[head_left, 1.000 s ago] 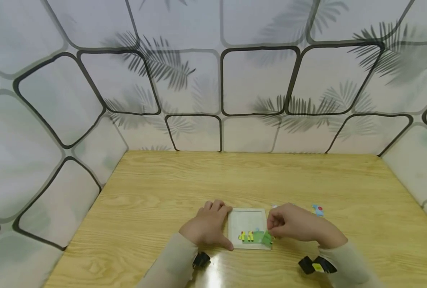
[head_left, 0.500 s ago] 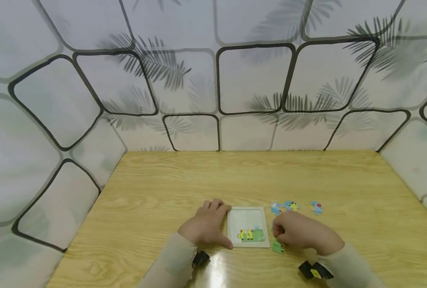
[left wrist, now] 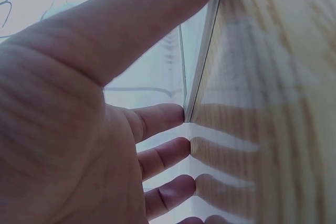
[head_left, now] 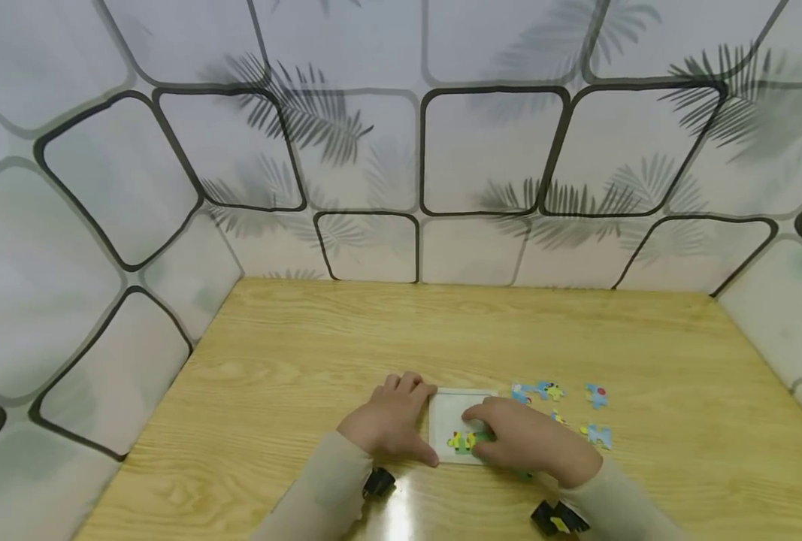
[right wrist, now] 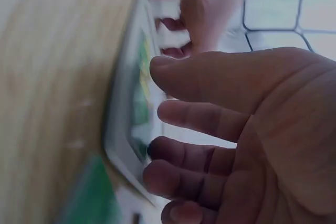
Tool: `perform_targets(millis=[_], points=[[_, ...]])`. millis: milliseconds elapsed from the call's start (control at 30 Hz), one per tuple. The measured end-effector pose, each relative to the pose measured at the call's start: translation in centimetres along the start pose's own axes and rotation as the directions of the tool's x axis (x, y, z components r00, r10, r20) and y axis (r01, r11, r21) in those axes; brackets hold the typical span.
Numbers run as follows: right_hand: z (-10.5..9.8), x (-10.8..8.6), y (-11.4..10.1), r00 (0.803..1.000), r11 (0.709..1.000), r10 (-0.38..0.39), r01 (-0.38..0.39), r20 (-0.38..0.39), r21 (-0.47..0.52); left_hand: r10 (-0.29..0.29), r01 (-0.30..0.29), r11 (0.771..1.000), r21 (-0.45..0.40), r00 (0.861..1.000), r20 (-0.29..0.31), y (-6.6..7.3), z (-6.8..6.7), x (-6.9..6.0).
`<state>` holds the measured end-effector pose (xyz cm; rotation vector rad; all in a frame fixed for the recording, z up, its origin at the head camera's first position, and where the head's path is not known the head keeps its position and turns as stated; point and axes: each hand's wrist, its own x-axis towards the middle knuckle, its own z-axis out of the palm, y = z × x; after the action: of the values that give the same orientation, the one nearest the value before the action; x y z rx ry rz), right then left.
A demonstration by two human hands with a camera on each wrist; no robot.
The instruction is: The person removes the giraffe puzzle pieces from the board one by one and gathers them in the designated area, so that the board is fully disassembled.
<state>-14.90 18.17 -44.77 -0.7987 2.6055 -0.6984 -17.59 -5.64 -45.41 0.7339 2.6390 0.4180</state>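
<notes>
A white puzzle tray (head_left: 449, 412) lies on the table, with yellow, red and green jigsaw pieces (head_left: 460, 442) along its lower part. My left hand (head_left: 388, 421) is spread at the tray's left side, its thumb and index fingertip touching that edge in the left wrist view. Over the tray's right half hovers my right hand (head_left: 529, 442), covering some of the joined pieces. Its thumb and fingers stand apart in the right wrist view, with nothing seen between them. A blurred green jigsaw piece (right wrist: 94, 195) lies beside the tray, nearly hidden under that hand in the head view.
Several loose jigsaw pieces lie right of the tray: blue ones (head_left: 521, 392) at the back, a blue one with a red spot (head_left: 597, 395), a blue and yellow one (head_left: 598, 436). The wooden table (head_left: 306, 338) meets a patterned fabric wall (head_left: 367, 248).
My right hand held a green piece at the tray's lower right corner, then moved right, where the piece lay on the table. Now that hand is left, over the tray. My left hand stayed put.
</notes>
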Motion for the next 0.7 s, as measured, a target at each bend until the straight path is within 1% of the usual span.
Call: perform_targets(millis=[67, 133, 267, 400, 467, 567, 700], points=[[0.3, 0.2, -0.3, 1.000, 0.999, -0.017, 0.017, 0.003, -0.036, 0.003, -0.003, 1.000, 0.001, 1.000, -0.003, 0.0, 0.0, 0.0], [0.4, 0.3, -0.5, 0.999, 0.999, -0.032, 0.033, 0.008, -0.038, 0.005, -0.005, 1.000, 0.004, 1.000, -0.005, 0.0, 0.1, 0.1], [0.4, 0.5, -0.3, 0.999, 0.999, -0.039, 0.039, 0.014, 0.004, 0.008, -0.008, 1.000, 0.013, 1.000, -0.011, -0.1, 0.1, 0.1], [0.3, 0.6, 0.2, 1.000, 0.999, -0.028, 0.028, 0.004, 0.031, 0.016, -0.015, 1.000, 0.020, 1.000, -0.022, 0.0, 0.0, 0.3], [0.2, 0.6, 0.4, 0.999, 0.998, -0.037, 0.038, -0.003, 0.045, 0.013, -0.013, 1.000, 0.020, 1.000, -0.023, 0.1, -0.1, 0.3], [0.1, 0.7, 0.6, 0.998, 0.994, -0.064, 0.063, 0.000, 0.093, 0.004, -0.004, 1.000, 0.024, 1.000, -0.014, 0.1, -0.2, 0.3], [0.3, 0.6, 0.7, 0.997, 0.980, -0.072, 0.068, 0.018, 0.187, -0.011, 0.011, 1.000, 0.024, 1.000, 0.005, 0.0, 0.1, 0.1]])
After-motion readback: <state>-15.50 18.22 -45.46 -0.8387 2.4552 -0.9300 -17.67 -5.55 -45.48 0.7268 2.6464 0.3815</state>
